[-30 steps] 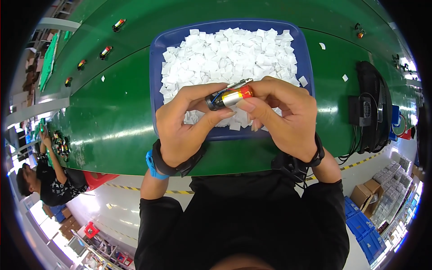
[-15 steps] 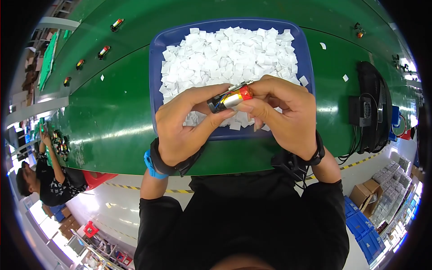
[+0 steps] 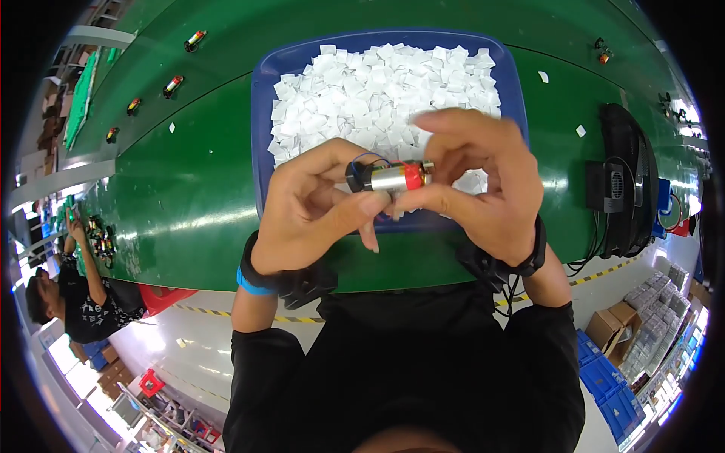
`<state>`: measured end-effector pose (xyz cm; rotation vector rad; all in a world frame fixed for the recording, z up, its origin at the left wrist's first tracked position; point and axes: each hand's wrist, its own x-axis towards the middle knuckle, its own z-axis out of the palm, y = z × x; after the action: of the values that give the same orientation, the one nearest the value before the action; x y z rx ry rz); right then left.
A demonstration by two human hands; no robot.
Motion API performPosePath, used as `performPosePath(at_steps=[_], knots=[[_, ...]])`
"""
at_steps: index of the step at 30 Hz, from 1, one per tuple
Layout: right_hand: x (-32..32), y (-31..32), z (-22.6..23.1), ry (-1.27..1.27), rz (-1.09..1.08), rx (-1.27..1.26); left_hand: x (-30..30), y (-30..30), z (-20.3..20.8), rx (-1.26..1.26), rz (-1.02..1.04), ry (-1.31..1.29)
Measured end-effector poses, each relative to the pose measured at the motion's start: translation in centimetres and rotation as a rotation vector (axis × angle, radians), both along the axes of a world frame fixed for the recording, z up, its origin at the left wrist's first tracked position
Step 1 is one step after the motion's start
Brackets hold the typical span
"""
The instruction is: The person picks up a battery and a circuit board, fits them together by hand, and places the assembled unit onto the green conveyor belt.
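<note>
A small cylindrical battery assembly (image 3: 391, 178), silver with a red end, a black end and thin blue and red wires, lies nearly level above the tray. My left hand (image 3: 313, 204) is closed on its black end and underside, between thumb and fingers. Beside the red end, my right hand (image 3: 483, 181) has its fingers apart and index finger raised. Its thumb lies at the lower edge of the assembly; whether it touches is hard to tell. Beneath both hands stands a blue tray (image 3: 260, 98) heaped with small white paper pieces (image 3: 385, 90).
Similar assemblies (image 3: 173, 86) stand spaced out on the green table (image 3: 196, 181), far left and far right. A black device with cables (image 3: 604, 186) sits at the right. Another person (image 3: 94, 302) works at the left edge, near a cluster of assemblies (image 3: 100, 241).
The assembly has turned closer to level, and its wires now show on top. My right fingers have spread away from its red end, with the index finger lifted.
</note>
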<state>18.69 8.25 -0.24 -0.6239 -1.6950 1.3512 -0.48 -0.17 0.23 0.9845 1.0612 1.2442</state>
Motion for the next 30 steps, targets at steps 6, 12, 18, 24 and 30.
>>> performPosePath(at_steps=[6, 12, 18, 24, 30], knots=[[0.0, 0.6, 0.3, -0.075, 0.094, 0.527, -1.4, 0.3, -0.3, -0.137, -0.284, -0.282], [-0.1, 0.6, -0.4, -0.051, 0.139, 0.495, -1.5, 0.6, -0.3, -0.119, -0.295, -0.193], [0.1, 0.5, 0.0, -0.205, 0.175, 0.369, -1.5, 0.7, 0.2, -0.235, -0.269, -0.09], [0.3, 0.3, -0.2, -0.209, 0.176, 0.306, -0.9, 0.5, -0.2, -0.275, -0.213, -0.089], [0.3, 0.4, -0.6, -0.135, 0.129, 0.431, -1.5, 0.4, -0.6, -0.223, -0.301, -0.226]])
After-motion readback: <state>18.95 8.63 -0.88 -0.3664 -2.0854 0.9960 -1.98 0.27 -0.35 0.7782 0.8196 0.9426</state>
